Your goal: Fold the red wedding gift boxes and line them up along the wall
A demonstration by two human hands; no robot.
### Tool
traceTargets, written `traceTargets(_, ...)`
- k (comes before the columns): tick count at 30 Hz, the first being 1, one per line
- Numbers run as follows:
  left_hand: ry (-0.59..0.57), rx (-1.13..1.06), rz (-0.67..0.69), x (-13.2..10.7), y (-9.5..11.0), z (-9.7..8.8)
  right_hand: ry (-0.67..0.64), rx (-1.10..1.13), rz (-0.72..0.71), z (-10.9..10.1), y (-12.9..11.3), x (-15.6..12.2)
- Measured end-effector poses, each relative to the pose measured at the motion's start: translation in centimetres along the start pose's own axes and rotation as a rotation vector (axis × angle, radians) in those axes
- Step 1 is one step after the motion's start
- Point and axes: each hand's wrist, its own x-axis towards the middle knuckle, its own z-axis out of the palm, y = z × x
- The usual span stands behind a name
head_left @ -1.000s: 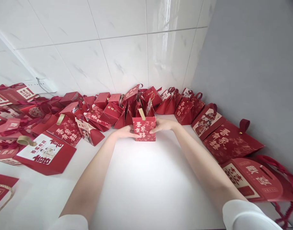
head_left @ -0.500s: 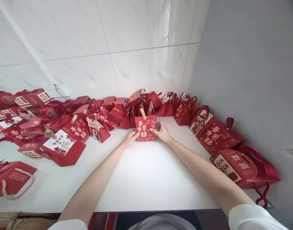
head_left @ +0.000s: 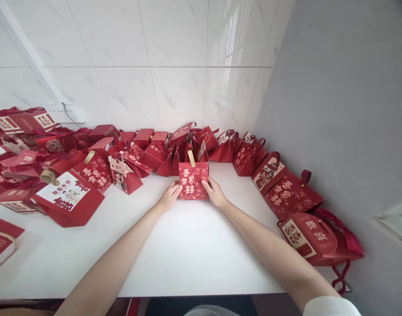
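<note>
Between my two hands is a red gift box (head_left: pixel 193 181) with white lettering, a flower print and a gold ribbon loop (head_left: pixel 191 157) at its top. My left hand (head_left: pixel 170 195) grips its left side, thumb at the front. My right hand (head_left: pixel 214 192) holds the right side, its thumb on the front edge. The box stands upright, its printed face towards me. Behind it a row of red gift boxes (head_left: pixel 163 152) runs along the wall and partly hides behind the held one.
The white table (head_left: pixel 174 259) carries many more boxes. At left lies a red box with a white couple label (head_left: pixel 69 195). At right, along the grey wall, stand a flowered box (head_left: pixel 291 193) and a handled box (head_left: pixel 319 239). A white power strip (head_left: pixel 66 113) sits at the back left.
My hands and the held box have come slightly nearer and to the left in view. The view has turned a little, shifting the surrounding boxes left. Both hands keep their hold.
</note>
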Motion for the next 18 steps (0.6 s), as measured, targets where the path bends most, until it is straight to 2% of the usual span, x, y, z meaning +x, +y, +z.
traceTargets(10,-0.001,0.03,-0.015,-0.2,0.2,0.1,-0.047,-0.024,-0.025,-0.6,-0.1,0.2)
traceTargets(13,0.034,0.013,-0.027,-0.2,0.1,0.0,-0.107,-0.004,0.01,-0.9,-0.1,0.1)
traceTargets(18,0.085,-0.029,-0.077,-0.1,-0.5,-0.5,-0.277,0.103,0.088,-1.4,-0.3,-0.1)
